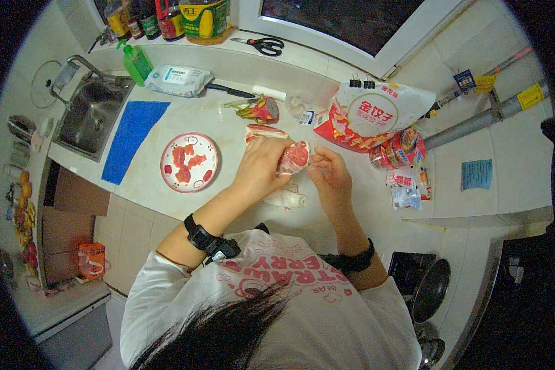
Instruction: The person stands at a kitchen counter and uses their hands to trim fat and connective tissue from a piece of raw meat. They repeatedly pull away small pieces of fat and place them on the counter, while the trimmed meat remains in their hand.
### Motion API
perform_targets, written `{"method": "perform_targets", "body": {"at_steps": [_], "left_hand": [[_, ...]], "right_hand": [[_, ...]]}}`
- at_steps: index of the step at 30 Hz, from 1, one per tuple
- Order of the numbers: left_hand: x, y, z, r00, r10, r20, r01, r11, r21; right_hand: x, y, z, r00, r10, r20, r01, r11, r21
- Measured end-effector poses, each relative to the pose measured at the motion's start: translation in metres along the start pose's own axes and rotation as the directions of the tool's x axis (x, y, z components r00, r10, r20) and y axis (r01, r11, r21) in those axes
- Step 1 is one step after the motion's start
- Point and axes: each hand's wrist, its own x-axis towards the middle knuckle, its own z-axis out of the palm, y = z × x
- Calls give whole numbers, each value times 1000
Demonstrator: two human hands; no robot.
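Note:
My left hand [262, 163] is closed around a piece of peeled red-and-white citrus, likely a pomelo [299, 156], above the counter. Close to its right side, my right hand [329, 173] has bent fingers; whether they pinch a scrap of skin is unclear. Another pomelo piece [264, 132] lies just beyond my left hand. Pale peel scraps [285, 197] rest on the counter below the hands. To the left stands a round plate with a red rim [168, 183], holding several pieces of red pulp [183, 175].
Beyond the hands lie a dragon fruit [262, 110], a black-handled knife [231, 90] and a wet-wipes pack [179, 81]. A flour bag [374, 115] and instant noodle tubs [397, 149] stand right. A blue cloth [134, 138] lies beside the sink [90, 115]; scissors [266, 46] rest on the sill.

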Motion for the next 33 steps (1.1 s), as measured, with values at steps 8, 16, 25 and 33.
{"method": "perform_targets", "body": {"at_steps": [8, 16, 25, 33], "left_hand": [[-1, 3, -5, 997, 66, -30, -66, 998, -3], [-4, -4, 7, 998, -8, 70, 39, 892, -450], [-6, 4, 14, 993, -15, 115, 42, 970, -239], [-9, 13, 27, 999, 39, -22, -42, 991, -131]], "right_hand": [[4, -14, -2, 983, 185, -9, -183, 979, 90], [11, -18, -1, 976, 203, 80, -215, 955, 205], [7, -19, 4, 984, 164, 71, -157, 983, -96], [8, -14, 9, 988, 154, 31, -138, 942, -305]]}}
